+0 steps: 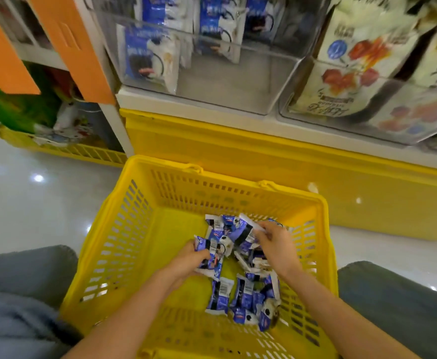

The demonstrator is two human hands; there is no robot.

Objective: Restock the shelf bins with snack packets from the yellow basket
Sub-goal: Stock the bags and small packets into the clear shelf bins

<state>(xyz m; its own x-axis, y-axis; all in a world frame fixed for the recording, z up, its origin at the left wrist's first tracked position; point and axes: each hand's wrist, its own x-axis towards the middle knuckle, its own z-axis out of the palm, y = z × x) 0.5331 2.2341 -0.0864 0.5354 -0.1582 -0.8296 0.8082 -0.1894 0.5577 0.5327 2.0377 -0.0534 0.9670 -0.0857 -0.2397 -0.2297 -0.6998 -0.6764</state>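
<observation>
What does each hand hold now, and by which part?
The left hand grips a few blue packets by their left side. The right hand pinches another packet by its white end.

Bright, even overhead light. Lamp reflections glare as white spots on the glossy floor (13,200) at left and right. I see motion blur smearing the clear shelf bins (238,84) along the top; wide-angle distortion curves the frame edges. Lower centre reads sharper.
</observation>
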